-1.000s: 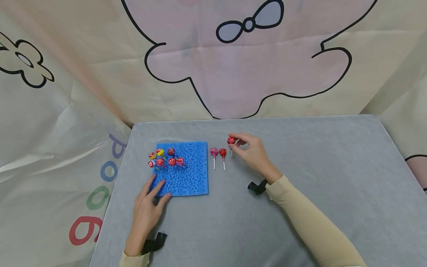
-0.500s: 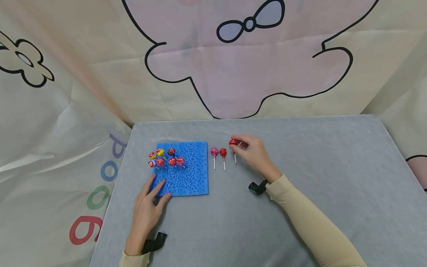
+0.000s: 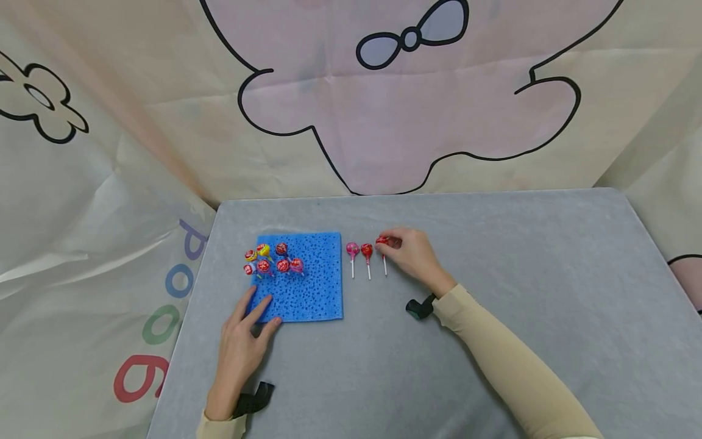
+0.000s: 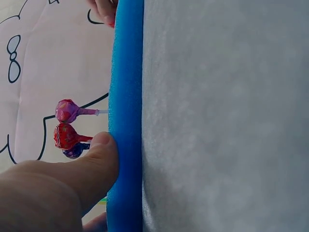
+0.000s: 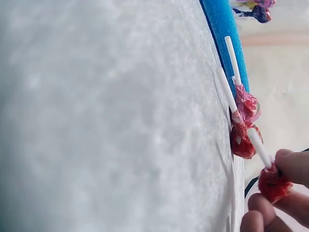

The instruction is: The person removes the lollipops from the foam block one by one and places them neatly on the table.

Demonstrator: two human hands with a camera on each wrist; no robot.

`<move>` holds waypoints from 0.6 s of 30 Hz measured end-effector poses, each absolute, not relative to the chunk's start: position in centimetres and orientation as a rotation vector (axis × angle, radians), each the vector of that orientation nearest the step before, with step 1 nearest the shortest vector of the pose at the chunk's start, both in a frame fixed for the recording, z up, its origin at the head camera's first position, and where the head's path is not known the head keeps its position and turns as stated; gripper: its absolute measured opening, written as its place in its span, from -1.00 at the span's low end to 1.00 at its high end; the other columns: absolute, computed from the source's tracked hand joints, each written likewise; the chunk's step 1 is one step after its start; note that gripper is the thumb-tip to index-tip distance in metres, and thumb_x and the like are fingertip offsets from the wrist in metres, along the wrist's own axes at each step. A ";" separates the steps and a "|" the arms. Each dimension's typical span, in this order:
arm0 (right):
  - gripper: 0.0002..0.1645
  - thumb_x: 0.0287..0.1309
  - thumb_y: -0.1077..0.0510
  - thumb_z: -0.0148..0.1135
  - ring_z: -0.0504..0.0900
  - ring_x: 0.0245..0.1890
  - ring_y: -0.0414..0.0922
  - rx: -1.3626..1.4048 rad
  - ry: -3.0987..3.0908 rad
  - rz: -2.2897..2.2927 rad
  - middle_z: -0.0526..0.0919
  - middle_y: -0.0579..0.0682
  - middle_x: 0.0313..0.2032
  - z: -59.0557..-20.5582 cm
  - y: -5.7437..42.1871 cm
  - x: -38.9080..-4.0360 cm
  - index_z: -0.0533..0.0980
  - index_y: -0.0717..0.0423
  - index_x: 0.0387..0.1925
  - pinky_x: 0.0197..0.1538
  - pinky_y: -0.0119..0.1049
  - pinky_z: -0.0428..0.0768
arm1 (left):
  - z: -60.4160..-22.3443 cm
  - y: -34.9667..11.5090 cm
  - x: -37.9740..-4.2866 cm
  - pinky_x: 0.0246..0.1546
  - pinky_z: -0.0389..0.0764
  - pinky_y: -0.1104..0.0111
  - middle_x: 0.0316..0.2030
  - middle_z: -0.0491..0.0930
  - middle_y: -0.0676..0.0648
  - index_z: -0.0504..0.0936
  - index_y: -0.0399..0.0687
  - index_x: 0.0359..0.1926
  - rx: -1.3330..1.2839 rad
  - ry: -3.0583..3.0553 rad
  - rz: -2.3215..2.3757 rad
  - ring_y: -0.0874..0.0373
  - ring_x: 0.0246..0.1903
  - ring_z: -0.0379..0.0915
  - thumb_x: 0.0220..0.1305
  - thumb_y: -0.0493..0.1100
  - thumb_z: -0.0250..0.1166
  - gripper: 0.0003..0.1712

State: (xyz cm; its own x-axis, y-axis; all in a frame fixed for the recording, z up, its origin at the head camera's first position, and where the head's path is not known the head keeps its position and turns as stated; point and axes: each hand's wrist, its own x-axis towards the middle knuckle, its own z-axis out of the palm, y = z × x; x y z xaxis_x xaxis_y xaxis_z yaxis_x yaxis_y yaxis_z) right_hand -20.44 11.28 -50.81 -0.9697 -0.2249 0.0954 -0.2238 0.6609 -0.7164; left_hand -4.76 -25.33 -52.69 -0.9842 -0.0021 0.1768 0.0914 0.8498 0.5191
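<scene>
My right hand (image 3: 412, 253) pinches a red lollipop (image 5: 274, 186) by its wrapped head, with the white stick pointing toward me. Just left of it, a second red lollipop (image 3: 367, 250) and a pink lollipop (image 3: 353, 249) lie side by side on the table. Fingers spread, my left hand (image 3: 241, 347) rests on the lower left corner of a blue speckled foam block (image 3: 315, 292). In the left wrist view its thumb (image 4: 99, 159) presses the block's edge. Several wrapped lollipops (image 3: 264, 266) stand stuck in the block's upper left part.
The table (image 3: 493, 256) has a grey cloth cover. A printed curtain (image 3: 384, 122) hangs right behind its back edge, and another sheet (image 3: 82, 244) hangs along the left side. Black straps (image 3: 255, 399) circle both wrists.
My right hand first shifts slightly right, then comes down toward the table with the red lollipop, bringing it beside the other two. The left hand keeps its place on the foam block.
</scene>
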 end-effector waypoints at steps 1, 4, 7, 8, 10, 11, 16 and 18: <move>-0.68 0.27 0.03 0.48 0.57 -0.34 -0.11 -0.382 2.853 -1.218 0.72 -0.01 -0.34 -50.8 11.2 -20.5 0.75 0.12 -0.03 -0.25 -0.28 0.52 | -52.7 -25.3 -4.8 0.26 0.30 -0.42 0.51 0.31 -0.29 0.61 -0.12 0.34 -0.070 -2.855 -0.813 -0.36 0.44 0.29 0.26 -0.09 0.53 -0.35; -0.69 0.27 0.00 0.48 0.53 -0.37 -0.11 -0.361 2.832 -1.177 0.67 -0.03 -0.40 -50.9 11.2 -20.6 0.76 0.09 -0.06 -0.29 -0.28 0.47 | -52.7 -25.3 -4.8 0.26 0.31 -0.42 0.51 0.31 -0.29 0.62 -0.12 0.34 -0.072 -2.855 -0.811 -0.36 0.44 0.29 0.25 -0.09 0.53 -0.35; -0.70 0.26 0.00 0.49 0.51 -0.41 -0.13 -0.350 2.827 -1.142 0.64 -0.04 -0.44 -51.1 11.1 -20.8 0.76 0.09 -0.09 -0.33 -0.28 0.44 | -52.6 -25.3 -4.7 0.25 0.31 -0.43 0.50 0.31 -0.30 0.62 -0.13 0.33 -0.075 -2.855 -0.807 -0.37 0.43 0.30 0.26 -0.09 0.52 -0.36; -0.70 0.25 0.00 0.49 0.50 -0.43 -0.13 -0.352 2.830 -1.129 0.63 -0.05 -0.45 -51.1 11.1 -20.8 0.76 0.09 -0.10 -0.34 -0.29 0.43 | -52.6 -25.3 -4.7 0.25 0.32 -0.43 0.50 0.31 -0.30 0.62 -0.13 0.33 -0.077 -2.854 -0.804 -0.38 0.42 0.30 0.26 -0.09 0.52 -0.36; -0.71 0.25 0.01 0.49 0.48 -0.45 -0.14 -0.360 2.837 -1.105 0.62 -0.05 -0.48 -51.2 11.0 -20.9 0.76 0.10 -0.11 -0.36 -0.30 0.41 | -52.6 -25.3 -4.7 0.24 0.32 -0.44 0.50 0.32 -0.30 0.62 -0.13 0.33 -0.080 -2.850 -0.802 -0.38 0.42 0.31 0.26 -0.09 0.52 -0.36; -0.72 0.24 0.01 0.49 0.48 -0.47 -0.15 -0.366 2.841 -1.096 0.61 -0.06 -0.49 -51.3 11.0 -20.9 0.76 0.10 -0.13 -0.37 -0.30 0.40 | -52.6 -25.3 -4.7 0.24 0.32 -0.44 0.50 0.32 -0.30 0.62 -0.12 0.33 -0.081 -2.848 -0.801 -0.38 0.41 0.31 0.26 -0.09 0.52 -0.37; -0.76 0.25 0.03 0.49 0.45 -0.51 -0.17 -0.380 2.858 -1.080 0.58 -0.06 -0.53 -51.4 11.0 -21.0 0.75 0.10 -0.18 -0.40 -0.31 0.37 | -52.5 -25.3 -4.7 0.23 0.33 -0.44 0.50 0.32 -0.30 0.62 -0.12 0.33 -0.083 -2.843 -0.802 -0.39 0.41 0.31 0.26 -0.10 0.53 -0.36; -0.76 0.24 0.03 0.49 0.44 -0.51 -0.17 -0.378 2.861 -1.083 0.57 -0.06 -0.53 -51.4 11.0 -21.0 0.75 0.11 -0.19 -0.40 -0.31 0.37 | -52.5 -25.3 -4.7 0.23 0.33 -0.44 0.50 0.32 -0.30 0.62 -0.12 0.33 -0.080 -2.848 -0.803 -0.39 0.41 0.31 0.25 -0.10 0.53 -0.36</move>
